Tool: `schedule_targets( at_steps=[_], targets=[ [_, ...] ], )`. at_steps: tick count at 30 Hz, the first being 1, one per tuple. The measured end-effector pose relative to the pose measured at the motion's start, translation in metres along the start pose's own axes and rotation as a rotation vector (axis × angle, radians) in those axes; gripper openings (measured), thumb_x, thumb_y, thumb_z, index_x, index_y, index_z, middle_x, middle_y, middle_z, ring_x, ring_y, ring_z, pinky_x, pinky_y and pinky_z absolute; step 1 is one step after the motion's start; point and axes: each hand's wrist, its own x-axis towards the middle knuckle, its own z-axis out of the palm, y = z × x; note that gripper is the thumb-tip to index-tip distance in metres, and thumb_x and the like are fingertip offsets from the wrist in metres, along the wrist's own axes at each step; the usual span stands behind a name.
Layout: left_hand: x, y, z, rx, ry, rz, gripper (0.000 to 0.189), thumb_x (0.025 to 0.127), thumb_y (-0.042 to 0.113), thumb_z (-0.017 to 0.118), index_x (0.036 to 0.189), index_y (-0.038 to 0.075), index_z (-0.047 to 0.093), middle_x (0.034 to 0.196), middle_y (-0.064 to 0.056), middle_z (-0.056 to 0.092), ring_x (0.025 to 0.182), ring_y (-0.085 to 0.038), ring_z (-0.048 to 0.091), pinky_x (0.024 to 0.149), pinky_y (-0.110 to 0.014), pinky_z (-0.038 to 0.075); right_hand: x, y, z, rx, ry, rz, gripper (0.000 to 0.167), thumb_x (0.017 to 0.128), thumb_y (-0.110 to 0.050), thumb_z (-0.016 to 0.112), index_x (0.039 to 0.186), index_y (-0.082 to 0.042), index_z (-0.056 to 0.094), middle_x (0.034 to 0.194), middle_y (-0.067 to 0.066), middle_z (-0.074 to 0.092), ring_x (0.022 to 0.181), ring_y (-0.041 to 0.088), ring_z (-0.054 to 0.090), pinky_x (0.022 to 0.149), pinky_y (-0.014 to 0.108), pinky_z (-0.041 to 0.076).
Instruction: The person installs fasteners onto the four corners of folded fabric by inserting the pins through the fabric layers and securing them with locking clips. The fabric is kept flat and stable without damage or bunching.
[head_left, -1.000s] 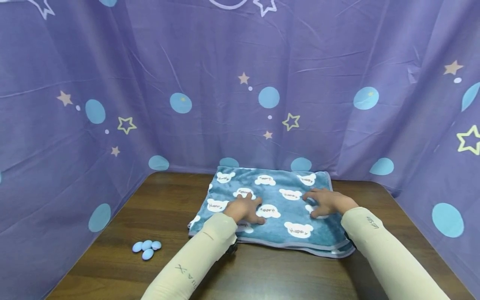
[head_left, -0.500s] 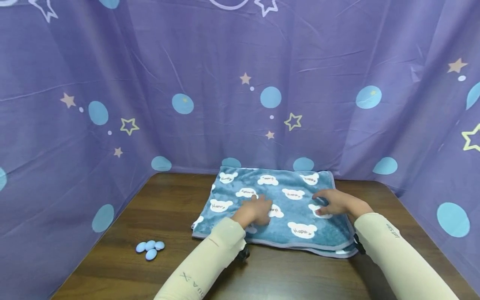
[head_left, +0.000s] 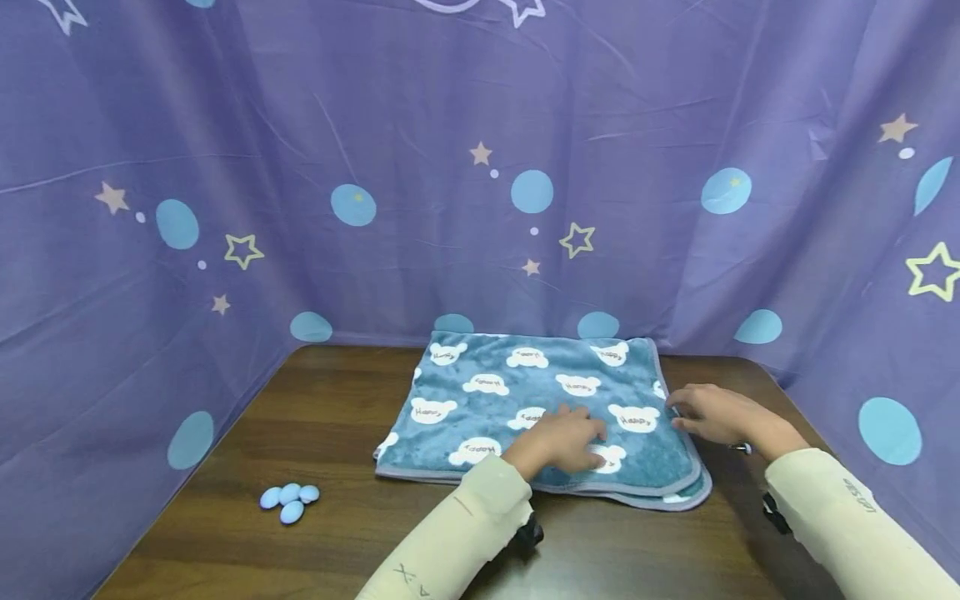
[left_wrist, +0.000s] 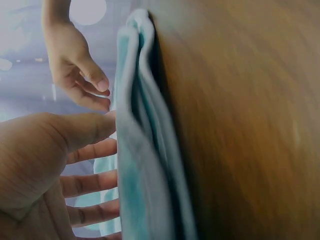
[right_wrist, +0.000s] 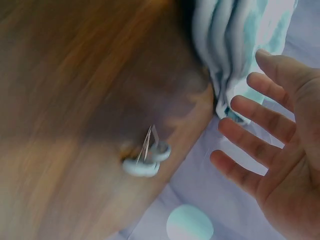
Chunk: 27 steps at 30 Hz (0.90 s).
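A folded teal blanket [head_left: 495,417] with white bear heads and grey trim lies flat on the table. My left hand [head_left: 562,440] is over its front right part, fingers spread, fingertips at the top layer; the left wrist view shows the folded layers [left_wrist: 150,130] beside the thumb. At the right edge my right hand [head_left: 716,414] is held with loosely bent fingers, its fingertips close to the trim. In the right wrist view its fingers [right_wrist: 260,107] are apart, with nothing between them.
Several pale blue oval pieces [head_left: 291,500] lie on the wooden table [head_left: 337,550] at the left. Small pale oval-headed pieces with thin metal prongs [right_wrist: 145,162] lie right of the blanket. A purple curtain [head_left: 420,275] with stars and dots surrounds the table.
My left hand has slid right across the blanket from its left-middle part. The right hand has moved right, from over the blanket to its right edge. The blanket stays folded in place.
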Motion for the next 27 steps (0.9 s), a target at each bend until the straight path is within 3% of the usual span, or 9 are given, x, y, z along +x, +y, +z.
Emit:
schedule_targets(
  at_steps=[6, 10, 14, 22, 27],
  targets=[
    [0.009, 0.020, -0.002, -0.005, 0.027, 0.075, 0.040, 0.096, 0.054, 0.066, 0.129, 0.031, 0.067, 0.127, 0.010, 0.060, 0.118, -0.014, 0.054, 0.100, -0.040, 0.047, -0.026, 0.013, -0.006, -0.026, 0.023, 0.022, 0.026, 0.096, -0.021, 0.072, 0.116, -0.005, 0.072, 0.108, 0.007, 0.071, 0.099, 0.032, 0.068, 0.084, 0.054, 0.055],
    [0.019, 0.033, 0.000, 0.032, 0.024, 0.132, 0.042, 0.092, 0.056, 0.071, 0.127, 0.034, 0.068, 0.122, 0.013, 0.060, 0.114, -0.010, 0.055, 0.093, -0.035, 0.049, -0.039, 0.023, -0.002, -0.045, 0.085, -0.009, 0.016, 0.092, -0.014, 0.074, 0.108, -0.010, 0.075, 0.099, -0.003, 0.069, 0.090, 0.020, 0.068, 0.077, 0.045, 0.056],
    [0.024, 0.044, 0.004, 0.057, 0.021, 0.184, 0.044, 0.086, 0.053, 0.079, 0.126, 0.036, 0.070, 0.119, 0.015, 0.059, 0.114, -0.006, 0.053, 0.096, -0.033, 0.048, -0.050, 0.031, 0.000, -0.073, 0.157, -0.049, 0.020, 0.086, -0.003, 0.075, 0.104, -0.012, 0.075, 0.092, -0.009, 0.065, 0.081, 0.009, 0.063, 0.068, 0.037, 0.053],
    [0.031, 0.057, 0.009, 0.144, 0.024, 0.176, 0.044, 0.081, 0.045, 0.087, 0.123, 0.037, 0.073, 0.117, 0.017, 0.062, 0.111, -0.005, 0.056, 0.092, -0.027, 0.048, -0.067, 0.043, 0.005, -0.166, 0.200, -0.073, 0.027, 0.079, 0.007, 0.072, 0.090, -0.017, 0.071, 0.079, -0.012, 0.055, 0.069, 0.003, 0.050, 0.055, 0.032, 0.044],
    [0.034, 0.065, 0.012, 0.164, 0.008, 0.211, 0.041, 0.086, 0.037, 0.083, 0.125, 0.033, 0.073, 0.118, 0.016, 0.063, 0.109, 0.000, 0.058, 0.090, -0.019, 0.049, -0.075, 0.046, 0.009, -0.194, 0.203, -0.077, 0.035, 0.072, 0.007, 0.075, 0.087, -0.024, 0.073, 0.082, -0.015, 0.062, 0.074, 0.006, 0.060, 0.058, 0.035, 0.050]
  ],
)
